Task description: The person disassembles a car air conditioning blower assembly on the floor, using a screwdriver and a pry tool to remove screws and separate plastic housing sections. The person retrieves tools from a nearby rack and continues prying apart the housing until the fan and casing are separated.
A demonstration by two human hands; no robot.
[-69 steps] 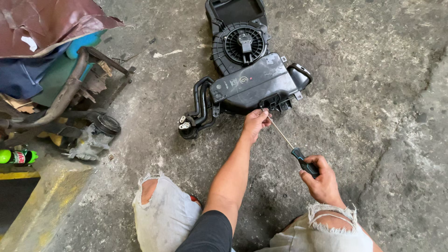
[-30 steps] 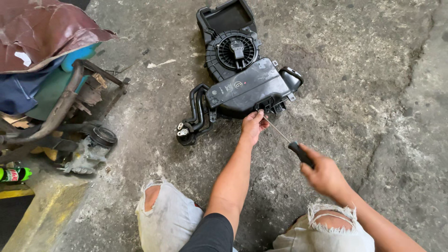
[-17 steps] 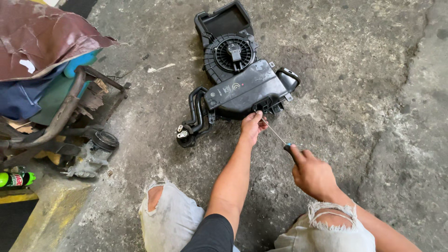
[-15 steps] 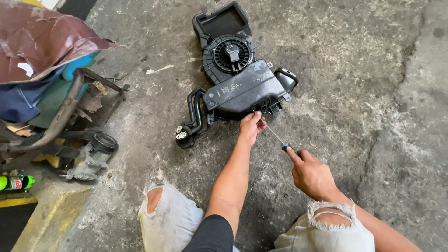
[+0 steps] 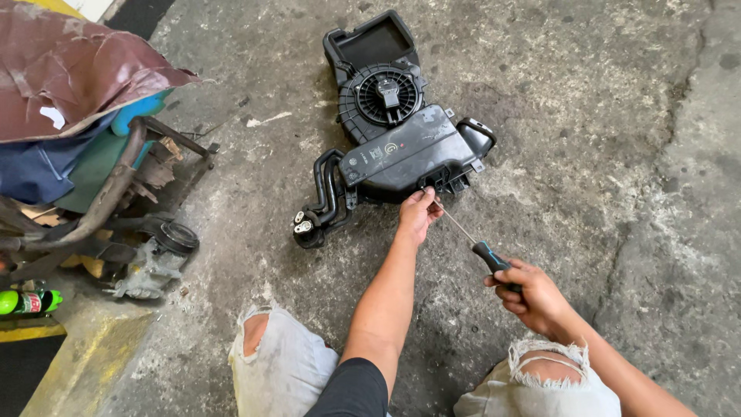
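Observation:
A black plastic blower housing [image 5: 409, 150] with a round fan [image 5: 384, 91] and bent black pipes [image 5: 324, 193] lies on the concrete floor. My left hand [image 5: 417, 215] rests at the housing's near edge, its fingers pinched around the tip of a long screwdriver's shaft [image 5: 457, 225]. My right hand [image 5: 529, 295] grips the screwdriver's black and blue handle [image 5: 489, 255], lower right of the housing. The tip itself is hidden by my left fingers.
At the left stands a pile of scrap: a rusty metal sheet [image 5: 69, 69], a bent pipe frame [image 5: 108, 193] and a grey engine part [image 5: 154, 262]. A green bottle [image 5: 27, 301] lies near a yellow-painted kerb [image 5: 69, 363]. My knees in torn jeans are at the bottom.
The view has shifted a little. My right hand has slid slightly along with the handle; my left hand stays at the housing's edge on the shaft.

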